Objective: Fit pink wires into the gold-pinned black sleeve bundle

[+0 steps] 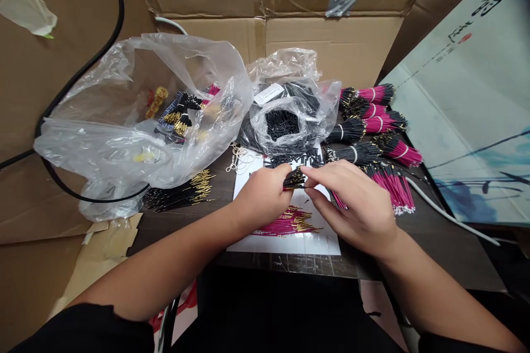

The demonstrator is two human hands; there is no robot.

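My left hand [267, 193] is closed around a bundle of thin wires [293, 178], whose black ends point to the right. My right hand [351, 204] meets these ends with thumb and forefinger, pinching a thin wire end that juts from the bundle. Below the hands, loose pink wires [290, 223] with gold-coloured tips lie on a white sheet [323, 242]. Short black sleeves [285, 161] are scattered on the sheet behind the hands. Behind them stands an open plastic bag [281, 124] full of similar black sleeves.
Tied pink and black wire bundles [381, 121] lie at the right, with loose pink wires [395, 187] nearer. Loose black wires [182, 190] lie left, below a large clear bag [144, 132]. Pale rubber bands [240, 159] sit by the sheet. Cardboard [331, 38] walls the back.
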